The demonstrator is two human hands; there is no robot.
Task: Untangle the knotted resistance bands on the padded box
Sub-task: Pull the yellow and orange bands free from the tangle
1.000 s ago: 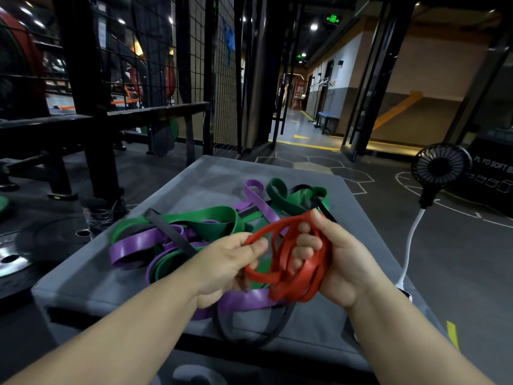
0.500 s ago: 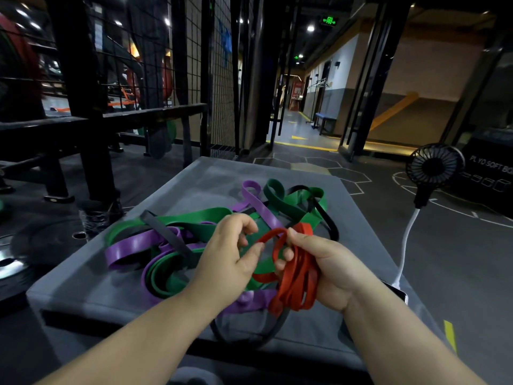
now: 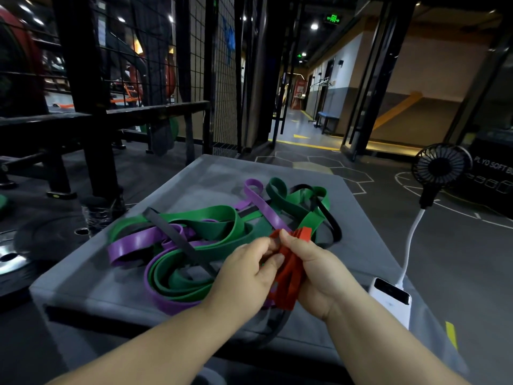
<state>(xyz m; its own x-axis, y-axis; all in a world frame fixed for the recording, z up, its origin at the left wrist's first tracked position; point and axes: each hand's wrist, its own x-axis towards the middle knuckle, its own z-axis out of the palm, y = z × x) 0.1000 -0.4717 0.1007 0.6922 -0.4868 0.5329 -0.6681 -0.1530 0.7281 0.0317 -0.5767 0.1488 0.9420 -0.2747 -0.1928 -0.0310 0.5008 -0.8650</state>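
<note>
both hands [image 3: 280, 269] pinch flat rubbery red band [image 3: 291, 276] w/ folded loops.

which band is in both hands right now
The red band, pinched between the left hand and right hand. The green bands, purple bands and black band lie on the padded box.

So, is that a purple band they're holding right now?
No, both the left hand and the right hand grip the bunched red band, while the purple bands lie on the padded box.
</note>
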